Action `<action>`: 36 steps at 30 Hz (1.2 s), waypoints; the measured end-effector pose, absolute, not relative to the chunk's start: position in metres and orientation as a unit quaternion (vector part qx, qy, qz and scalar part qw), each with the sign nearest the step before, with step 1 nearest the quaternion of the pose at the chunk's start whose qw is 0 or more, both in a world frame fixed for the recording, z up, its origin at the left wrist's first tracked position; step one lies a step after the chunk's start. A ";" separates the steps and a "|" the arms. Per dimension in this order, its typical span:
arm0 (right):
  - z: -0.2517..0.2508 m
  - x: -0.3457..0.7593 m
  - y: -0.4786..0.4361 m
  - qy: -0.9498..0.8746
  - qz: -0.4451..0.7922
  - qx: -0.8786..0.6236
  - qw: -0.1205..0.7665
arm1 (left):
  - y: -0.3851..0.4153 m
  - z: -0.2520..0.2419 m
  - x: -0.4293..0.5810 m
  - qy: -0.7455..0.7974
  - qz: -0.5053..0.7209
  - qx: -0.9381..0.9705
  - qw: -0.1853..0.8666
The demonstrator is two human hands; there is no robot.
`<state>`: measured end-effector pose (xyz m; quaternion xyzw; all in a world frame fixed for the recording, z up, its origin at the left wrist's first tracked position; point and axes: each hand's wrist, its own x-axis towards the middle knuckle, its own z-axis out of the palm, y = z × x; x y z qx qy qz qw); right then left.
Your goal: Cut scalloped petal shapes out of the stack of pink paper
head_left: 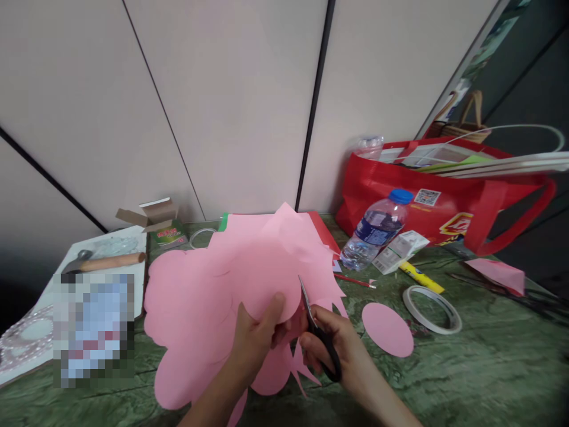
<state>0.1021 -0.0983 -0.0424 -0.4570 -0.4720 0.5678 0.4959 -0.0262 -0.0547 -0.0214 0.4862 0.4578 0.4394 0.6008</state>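
Beside my right hand (pixel 345 344), gripping black-handled scissors (pixel 316 331), lies one cut pink-paper oval (pixel 387 330); my left hand (pixel 262 329) pinches part-cut pink paper (pixel 290 296).

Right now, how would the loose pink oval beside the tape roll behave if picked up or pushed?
The pink oval looks like thin paper, so it should be light and probably somewhat floppy. Lying flat on the green tabletop, it would likely slide rather than roll if pushed. Its edge looks barely raised, so lifting may be awkward.
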 end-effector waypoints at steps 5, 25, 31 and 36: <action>-0.043 0.103 -0.097 -0.457 0.571 -0.459 0.504 | -0.057 -0.016 -0.026 0.511 0.437 0.526 0.521; -0.047 0.105 -0.094 -0.446 0.543 -0.490 0.516 | -0.054 -0.018 -0.029 0.484 0.423 0.536 0.547; -0.045 0.105 -0.095 -0.450 0.542 -0.493 0.510 | -0.053 -0.022 -0.030 0.477 0.422 0.535 0.555; -0.047 0.105 -0.095 -0.448 0.545 -0.495 0.508 | -0.052 -0.023 -0.031 0.478 0.423 0.527 0.561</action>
